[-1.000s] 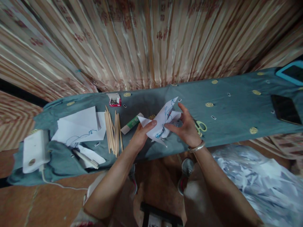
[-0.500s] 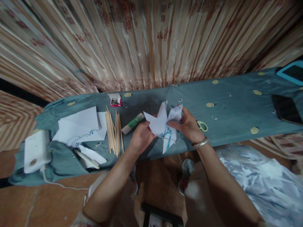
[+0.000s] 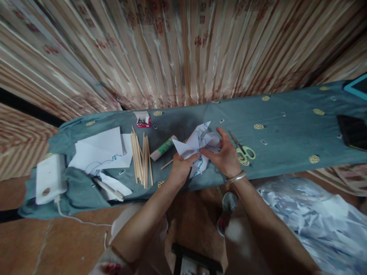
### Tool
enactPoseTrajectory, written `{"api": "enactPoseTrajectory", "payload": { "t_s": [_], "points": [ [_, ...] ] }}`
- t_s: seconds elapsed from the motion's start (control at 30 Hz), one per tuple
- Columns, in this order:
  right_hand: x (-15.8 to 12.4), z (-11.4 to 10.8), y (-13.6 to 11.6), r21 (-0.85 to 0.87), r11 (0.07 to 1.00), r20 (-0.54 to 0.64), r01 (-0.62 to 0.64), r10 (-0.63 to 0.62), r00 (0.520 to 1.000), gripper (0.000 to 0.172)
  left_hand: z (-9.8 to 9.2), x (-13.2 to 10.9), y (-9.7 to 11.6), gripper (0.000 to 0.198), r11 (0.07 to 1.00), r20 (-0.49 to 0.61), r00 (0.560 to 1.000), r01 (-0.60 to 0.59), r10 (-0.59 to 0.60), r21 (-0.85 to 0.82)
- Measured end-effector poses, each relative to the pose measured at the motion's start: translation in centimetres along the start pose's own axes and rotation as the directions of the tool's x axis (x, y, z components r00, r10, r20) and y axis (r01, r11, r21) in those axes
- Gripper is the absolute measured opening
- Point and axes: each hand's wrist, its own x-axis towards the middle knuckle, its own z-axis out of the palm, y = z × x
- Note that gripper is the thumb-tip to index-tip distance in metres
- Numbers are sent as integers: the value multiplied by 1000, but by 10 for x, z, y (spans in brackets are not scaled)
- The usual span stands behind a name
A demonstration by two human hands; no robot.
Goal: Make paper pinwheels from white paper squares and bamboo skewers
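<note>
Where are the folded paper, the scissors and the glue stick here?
folded paper [image 3: 192,144]: head view, on its white upper flap.
scissors [image 3: 239,147]: head view, where the blades meet the handles.
glue stick [image 3: 164,147]: head view, on the tube's green middle.

Sticks left of scissors

A blue cloth is spread out flat. Wooden sticks lie in a bunch beside white sheets. A glue stick lies near them. A small red box sits by the curtain. Scissors have yellow handles.
</note>
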Motion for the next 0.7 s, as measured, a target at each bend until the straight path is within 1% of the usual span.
{"api": "enactPoseTrajectory", "payload": {
  "t_s": [0.07, 0.13, 0.3, 0.4, 0.5, 0.57, 0.6, 0.7],
  "points": [
    [-3, 1, -5, -39, 999, -14, 15, -15, 1000, 89, 0, 4, -2, 18, 1000, -38, 999, -22, 22, 8],
    [-6, 1, -8, -54, 998, -24, 31, -32, 999, 86, -1, 6, -3, 15, 999, -54, 998, -38, 39, 19],
    [-9, 0, -9, -74, 994, -58, 78, -82, 995, 76, -2, 8, -3, 17, 999, -72, 997, -30, 32, 30],
    [-10, -1, -11, -77, 994, -55, 72, -76, 996, 74, -2, 7, -2, 19, 1000, -58, 998, -31, 31, 2],
    [-12, -2, -13, -65, 997, -42, 50, -53, 998, 75, -1, 8, 0, 18, 999, -56, 998, -38, 38, 8],
    [-12, -4, -14, -20, 999, -23, 44, -45, 999, 75, -2, 10, 1, 16, 998, -73, 996, -47, 50, 39],
    [-12, -5, -15, 29, 999, -1, 41, -41, 999, 74, -2, 11, 2, 16, 997, -85, 994, -58, 63, 60],
    [-9, -7, -13, 270, 963, 132, -9, -28, 991, 59, -5, 15, 6, 17, 989, -109, 989, -88, 101, 121]
  ]
}}
